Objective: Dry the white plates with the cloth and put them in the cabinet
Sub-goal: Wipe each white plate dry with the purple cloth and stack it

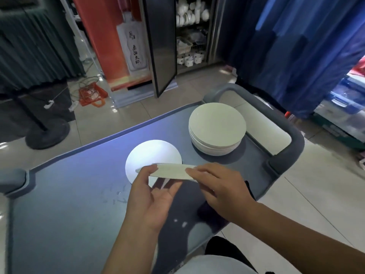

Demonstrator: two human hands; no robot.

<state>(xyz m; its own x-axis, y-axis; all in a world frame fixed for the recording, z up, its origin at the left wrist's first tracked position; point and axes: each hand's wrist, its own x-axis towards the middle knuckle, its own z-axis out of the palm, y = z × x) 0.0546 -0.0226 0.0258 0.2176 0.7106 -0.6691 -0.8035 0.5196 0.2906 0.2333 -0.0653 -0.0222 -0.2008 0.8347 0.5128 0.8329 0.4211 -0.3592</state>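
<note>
Grey counter [59,204] with a raised handle lies beneath both hands; open cabinet [189,36], shelves holding white crockery, stands well beyond the hands; stack of white plates [217,123] rests on the counter beyond the right hand; single white plate [152,155] lies flat on the counter just beyond the left hand; held plate [169,172], seen nearly edge-on, is raised between the two hands. Left hand [152,198]: thumb on the plate's near-left rim, fingers loosely extended beneath it. Right hand [219,186]: fingers curled over the plate's right rim, gripping it. Dark cloth [209,211] lies on the counter directly under the right hand, partly hidden.
</note>
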